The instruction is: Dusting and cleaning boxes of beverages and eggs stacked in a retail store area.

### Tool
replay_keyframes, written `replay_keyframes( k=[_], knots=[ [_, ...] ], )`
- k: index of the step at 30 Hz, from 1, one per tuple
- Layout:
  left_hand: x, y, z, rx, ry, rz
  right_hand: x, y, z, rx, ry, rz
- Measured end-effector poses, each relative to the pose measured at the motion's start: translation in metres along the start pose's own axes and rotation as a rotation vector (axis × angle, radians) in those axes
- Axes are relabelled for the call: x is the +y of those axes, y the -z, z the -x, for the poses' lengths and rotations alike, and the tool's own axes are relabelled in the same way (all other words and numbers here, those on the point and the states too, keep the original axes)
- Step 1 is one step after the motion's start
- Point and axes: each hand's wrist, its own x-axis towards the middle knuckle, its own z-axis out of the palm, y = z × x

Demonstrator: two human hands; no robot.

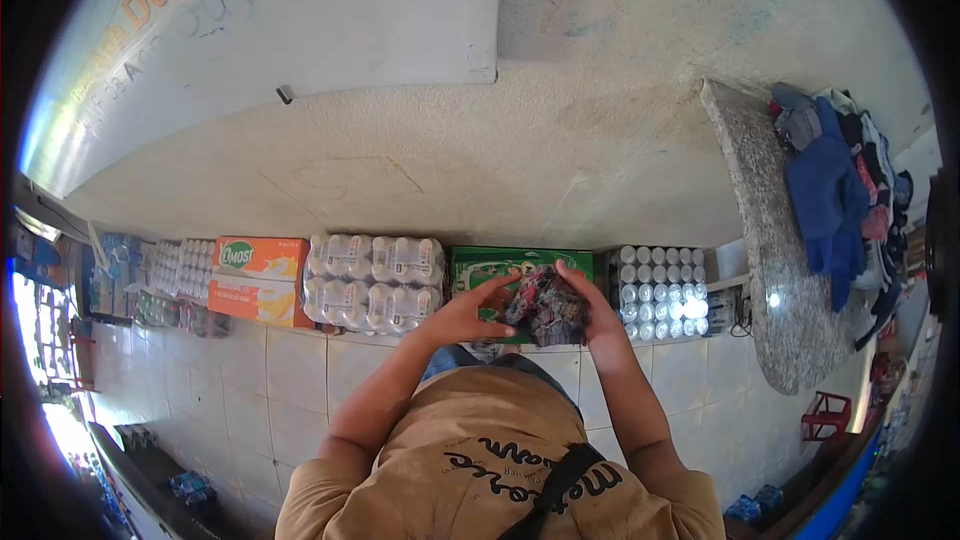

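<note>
A crumpled bundle of dark, multicoloured material, apparently cloth, is held up in front of my waist. My right hand grips its right side, with fingers over the top edge. On the other side, my left hand is cupped with thumb and fingers apart. Its fingertips reach the bundle's left edge; whether they touch it is unclear. Behind and below both hands sits a green printed carton, partly hidden by them.
Shrink-wrapped bottle packs, an orange Yomost carton and a pack of cans line the wall. Clothes lie on a stone slab at right. A red plastic stool stands on the tiled floor.
</note>
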Motion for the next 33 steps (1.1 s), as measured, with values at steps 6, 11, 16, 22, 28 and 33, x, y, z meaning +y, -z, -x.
replay_keyframes(
  k=[6,11,16,22,28,33],
  knots=[
    [-0.021,0.006,0.015,0.258,0.075,-0.269,0.046,0.039,-0.012,0.387,0.443,0.916],
    [-0.023,0.003,0.034,0.227,-0.117,-0.303,0.080,-0.003,0.025,0.042,0.548,1.157],
    [-0.037,-0.004,0.056,-0.017,0.011,-0.213,0.132,-0.003,0.032,0.122,0.374,1.430],
    [-0.043,0.006,0.077,-0.352,0.210,-0.424,0.157,0.038,0.044,0.258,0.500,1.495],
    [-0.076,-0.001,0.060,-0.072,0.183,-0.974,0.126,0.073,0.022,0.196,0.442,1.758],
    [-0.090,0.004,0.007,0.270,0.000,-0.987,0.082,0.083,-0.030,0.190,0.799,1.723]
  ],
)
